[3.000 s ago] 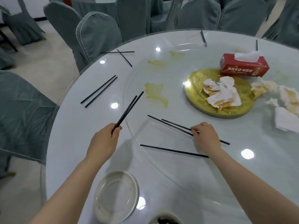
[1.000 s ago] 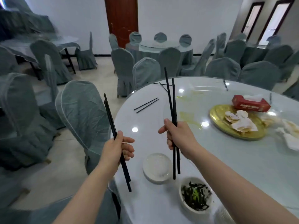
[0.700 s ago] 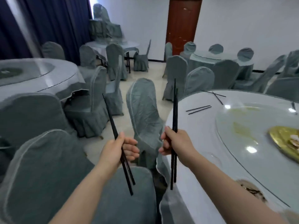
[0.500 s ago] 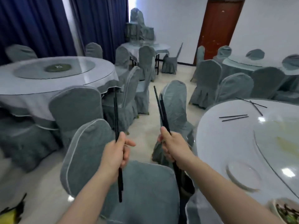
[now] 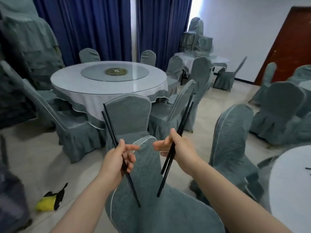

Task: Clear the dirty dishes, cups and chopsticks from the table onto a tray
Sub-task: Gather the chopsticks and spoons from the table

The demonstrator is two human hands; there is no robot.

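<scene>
Left hand [image 5: 117, 158] and right hand [image 5: 180, 148] each grip black chopsticks [image 5: 109, 125] above a chair back [image 5: 148, 165]; tabletop edge [image 5: 276, 182] now far right, open floor [image 5: 33, 157] left.

Both hands are raised over a grey-covered chair [image 5: 151, 190]. The left hand [image 5: 116, 161] grips a pair of black chopsticks [image 5: 110, 125] that lean up to the left. The right hand [image 5: 178, 148] grips a second pair [image 5: 185, 113] that lean up to the right. Beyond stands a round desk [image 5: 107, 84] with a glass turntable [image 5: 134, 72], ringed by covered chairs. Blue curtains [image 5: 84, 26] hang behind. A yellow and black object [image 5: 48, 199] lies on the floor [image 5: 33, 148] at left. A second desk's edge [image 5: 289, 190] shows at right.
</scene>
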